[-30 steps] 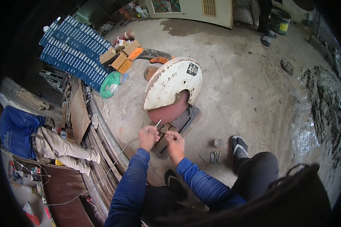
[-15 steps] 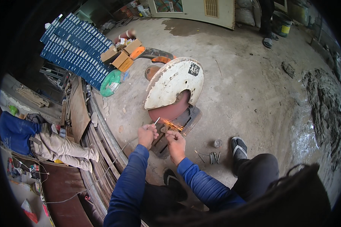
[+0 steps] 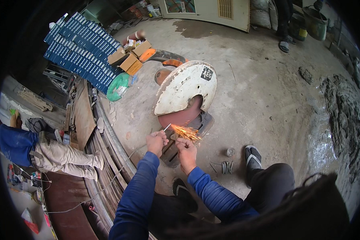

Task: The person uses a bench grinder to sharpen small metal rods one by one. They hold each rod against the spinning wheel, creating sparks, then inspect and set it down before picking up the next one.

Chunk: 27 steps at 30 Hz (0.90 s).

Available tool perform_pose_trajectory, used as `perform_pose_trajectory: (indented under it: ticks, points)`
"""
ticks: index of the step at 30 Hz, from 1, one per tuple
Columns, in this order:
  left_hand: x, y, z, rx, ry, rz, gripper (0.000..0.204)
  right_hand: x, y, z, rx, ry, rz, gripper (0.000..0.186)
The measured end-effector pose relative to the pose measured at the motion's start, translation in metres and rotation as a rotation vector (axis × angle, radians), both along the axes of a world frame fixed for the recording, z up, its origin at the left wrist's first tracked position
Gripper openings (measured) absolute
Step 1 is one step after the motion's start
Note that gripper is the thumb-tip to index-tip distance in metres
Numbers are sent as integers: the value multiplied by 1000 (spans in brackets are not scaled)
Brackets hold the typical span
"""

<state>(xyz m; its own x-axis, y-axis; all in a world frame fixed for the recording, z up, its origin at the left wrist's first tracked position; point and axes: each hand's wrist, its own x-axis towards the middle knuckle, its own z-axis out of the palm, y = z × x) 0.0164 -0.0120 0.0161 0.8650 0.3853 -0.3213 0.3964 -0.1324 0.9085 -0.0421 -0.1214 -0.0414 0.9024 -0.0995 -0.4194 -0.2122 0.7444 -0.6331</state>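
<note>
Beside blue boxes (image 3: 82, 50) — hands (image 3: 157, 142) grind metal rod (image 3: 167, 127).

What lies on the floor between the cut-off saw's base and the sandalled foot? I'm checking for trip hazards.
In the head view, a small round grey object and a loose bunch of nails lie on the concrete floor there.

floor: stained concrete floor (image 3: 264, 92) | upper left: stacked blue boxes (image 3: 82, 50) | top: pale door (image 3: 212, 12) | light: daylight
</note>
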Motion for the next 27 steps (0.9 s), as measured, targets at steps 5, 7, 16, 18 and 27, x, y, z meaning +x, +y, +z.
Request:
perform_pose_trajectory:
  ticks: [5, 7, 16, 18, 27]
  points:
    - [0, -2, 1, 1, -12, 27, 12, -1, -1, 3, 31, 5, -6, 20]
    - [0, -4, 2, -9, -13, 42, 12, -1, -1, 4, 50, 29, 7, 20]
    - [2, -6, -10, -151, -50, 76, 10, -4, -3, -5, -26, -21, 44, 24]
    - [1, -4, -13, -203, -60, 73, 10, -7, -8, -4, -79, -73, 20, 24]
    - [-6, 9, -10, -299, 142, -86, 8, -2, -7, 8, -57, -21, 22, 17]
